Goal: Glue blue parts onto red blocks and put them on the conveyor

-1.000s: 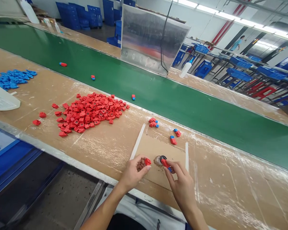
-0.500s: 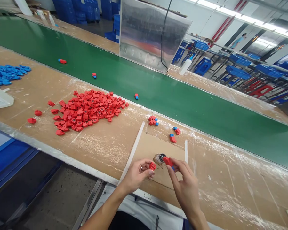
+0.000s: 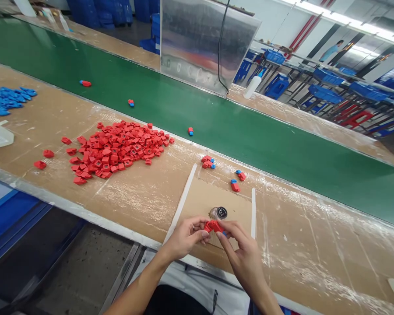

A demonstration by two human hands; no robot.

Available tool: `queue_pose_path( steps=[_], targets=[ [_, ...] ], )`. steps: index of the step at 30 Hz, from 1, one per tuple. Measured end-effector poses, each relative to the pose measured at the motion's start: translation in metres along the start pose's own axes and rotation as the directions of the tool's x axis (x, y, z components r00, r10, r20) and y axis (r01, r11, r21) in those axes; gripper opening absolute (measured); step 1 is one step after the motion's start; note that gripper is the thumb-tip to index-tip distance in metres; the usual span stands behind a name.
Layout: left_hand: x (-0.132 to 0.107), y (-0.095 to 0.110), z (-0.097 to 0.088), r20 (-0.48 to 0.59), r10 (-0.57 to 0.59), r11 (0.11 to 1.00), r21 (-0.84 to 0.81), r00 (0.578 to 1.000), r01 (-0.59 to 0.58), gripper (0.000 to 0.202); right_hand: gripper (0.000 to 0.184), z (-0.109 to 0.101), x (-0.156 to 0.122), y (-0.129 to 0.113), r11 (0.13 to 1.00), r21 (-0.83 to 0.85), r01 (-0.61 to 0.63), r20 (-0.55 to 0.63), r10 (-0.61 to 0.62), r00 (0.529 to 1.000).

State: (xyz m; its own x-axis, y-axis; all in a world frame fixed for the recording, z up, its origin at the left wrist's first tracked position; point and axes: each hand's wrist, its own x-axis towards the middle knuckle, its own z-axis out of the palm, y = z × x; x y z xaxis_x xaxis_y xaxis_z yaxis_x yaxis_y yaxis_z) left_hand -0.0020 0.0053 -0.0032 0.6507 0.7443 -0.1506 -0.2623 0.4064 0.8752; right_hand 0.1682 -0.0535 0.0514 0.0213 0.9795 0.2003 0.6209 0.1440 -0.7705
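Observation:
My left hand [image 3: 181, 238] pinches a small red plastic piece [image 3: 207, 227] over the cardboard sheet. Against it my right hand [image 3: 241, 247] holds a red piece with a blue part [image 3: 216, 225]; the two red pieces meet between my fingertips. Whether they are joined or only touching, I cannot tell. Just beyond my fingers a small round pot with a dark top [image 3: 221, 213] stands on the cardboard [image 3: 200, 197]. Several red-and-blue pieces [image 3: 235, 186] lie past it, near the belt's edge.
A large heap of red pieces [image 3: 118, 148] lies to the left, with blue pieces [image 3: 6, 100] farther left. The green conveyor belt [image 3: 249, 131] runs behind, carrying a few red-and-blue pieces. Beyond stand a metal panel [image 3: 203, 48] and a white bottle [image 3: 252, 85].
My right hand has moved left from beside the round pot, bringing its red-and-blue piece against the red piece in my left hand. My left hand has stayed nearly still.

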Motion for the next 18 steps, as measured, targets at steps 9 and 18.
queue_pose_path(
  steps=[9,18],
  targets=[
    [-0.0026,-0.0001,-0.0020,0.009,-0.002,0.994,0.108,1.000,0.001,0.029,0.019,-0.0005,-0.0048,0.0026,0.999,0.031,-0.006,0.102,0.003,0.995],
    [-0.0058,0.0026,-0.0066,0.043,-0.016,0.981,0.192,0.999,0.008,0.027,0.021,0.0043,-0.0044,0.0028,0.999,0.031,-0.017,0.184,0.011,0.983]
  ],
)
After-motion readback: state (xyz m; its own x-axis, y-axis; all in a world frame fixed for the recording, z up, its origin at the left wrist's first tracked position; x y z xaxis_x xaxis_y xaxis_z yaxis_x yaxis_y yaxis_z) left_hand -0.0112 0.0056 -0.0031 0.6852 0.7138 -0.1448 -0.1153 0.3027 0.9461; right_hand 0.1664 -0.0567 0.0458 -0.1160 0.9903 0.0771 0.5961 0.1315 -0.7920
